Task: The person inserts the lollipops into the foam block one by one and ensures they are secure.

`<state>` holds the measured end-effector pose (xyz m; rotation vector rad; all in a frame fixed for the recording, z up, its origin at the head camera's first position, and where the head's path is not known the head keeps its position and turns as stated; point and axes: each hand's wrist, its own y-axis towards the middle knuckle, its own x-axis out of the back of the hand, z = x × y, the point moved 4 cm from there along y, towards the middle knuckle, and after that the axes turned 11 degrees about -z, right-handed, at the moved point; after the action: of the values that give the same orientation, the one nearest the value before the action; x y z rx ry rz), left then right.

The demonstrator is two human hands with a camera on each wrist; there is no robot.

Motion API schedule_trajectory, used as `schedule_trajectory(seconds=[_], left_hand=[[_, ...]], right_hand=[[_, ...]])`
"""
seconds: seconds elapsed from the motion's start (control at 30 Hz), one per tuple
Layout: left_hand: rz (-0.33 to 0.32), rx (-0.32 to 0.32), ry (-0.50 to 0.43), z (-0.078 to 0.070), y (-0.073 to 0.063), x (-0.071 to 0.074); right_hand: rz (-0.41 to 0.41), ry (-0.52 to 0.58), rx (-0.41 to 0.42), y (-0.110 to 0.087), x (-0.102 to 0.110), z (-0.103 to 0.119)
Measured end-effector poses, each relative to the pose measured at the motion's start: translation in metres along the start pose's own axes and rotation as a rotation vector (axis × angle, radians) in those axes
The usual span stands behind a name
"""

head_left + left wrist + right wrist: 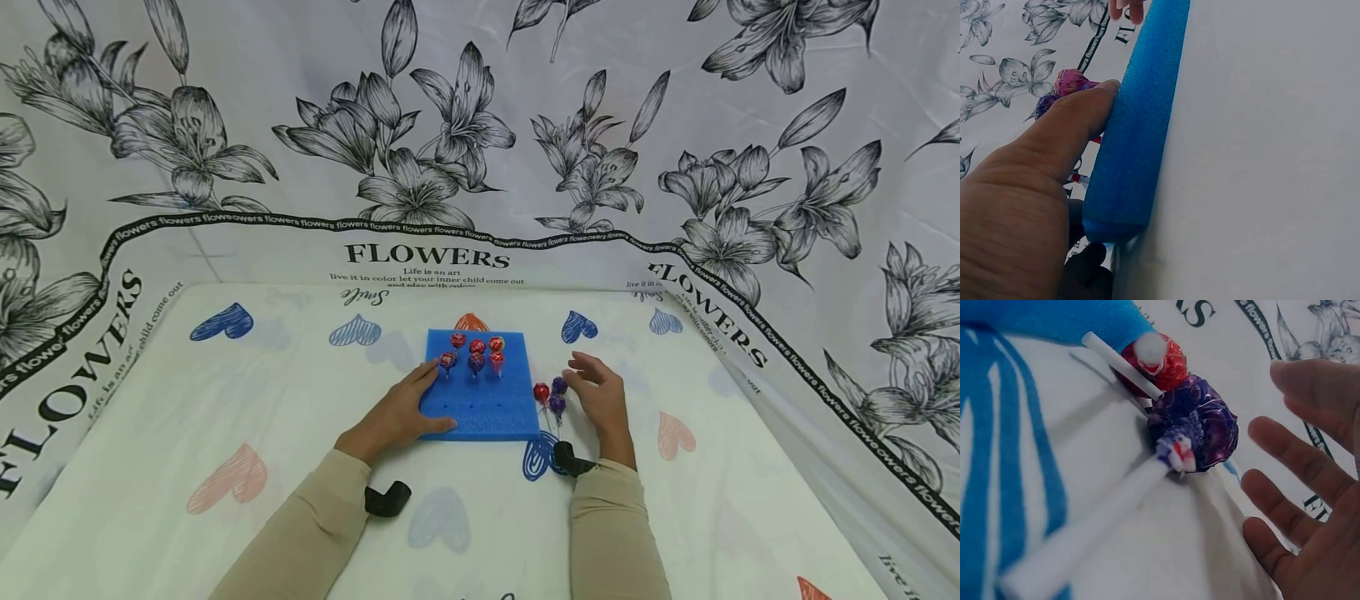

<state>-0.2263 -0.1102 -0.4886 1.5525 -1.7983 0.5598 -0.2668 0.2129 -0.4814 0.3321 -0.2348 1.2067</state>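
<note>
A blue foam block [480,408] lies on the table with several wrapped lollipops [476,362] standing upright in two rows in its far half. Small holes show in its near half. My left hand [401,412] rests at the block's left side, thumb along the front edge; in the left wrist view the thumb [1079,125] presses on the foam. Right of the block lie three loose lollipops, one red [542,392] and two purple [557,405], sticks toward me. Just to their right is my right hand [600,404], fingers spread and holding nothing, close by the purple wrappers.
The table's white cloth [300,467] is printed with hearts. Behind it hangs a flower-printed curtain [465,125] with a dark lettered band. Black straps [387,500] sit at the cuffs of both beige sleeves [315,517].
</note>
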Motion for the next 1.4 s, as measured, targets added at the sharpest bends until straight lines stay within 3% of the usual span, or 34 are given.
schedule_trajectory(seconds=[0.3, 0.57, 0.83, 0.97, 1.4], left_hand=[[-0.002, 0.000, -0.001, 0.001, 0.000, 0.000], [0.000, 0.011, -0.002, 0.002, -0.001, 0.001], [0.000, -0.001, -0.008, 0.001, -0.001, 0.001], [0.004, -0.004, -0.004, 0.001, 0.000, 0.000], [0.008, 0.005, 0.011, 0.002, 0.000, -0.001]], right_hand=[[0.098, -0.208, 0.034, 0.002, -0.009, -0.005], [0.050, -0.239, 0.031, 0.000, -0.009, 0.000], [-0.102, -0.140, 0.045, 0.001, 0.007, 0.009], [-0.212, -0.010, 0.040, 0.002, 0.020, 0.014], [-0.414, 0.267, 0.068, -0.008, 0.059, 0.060]])
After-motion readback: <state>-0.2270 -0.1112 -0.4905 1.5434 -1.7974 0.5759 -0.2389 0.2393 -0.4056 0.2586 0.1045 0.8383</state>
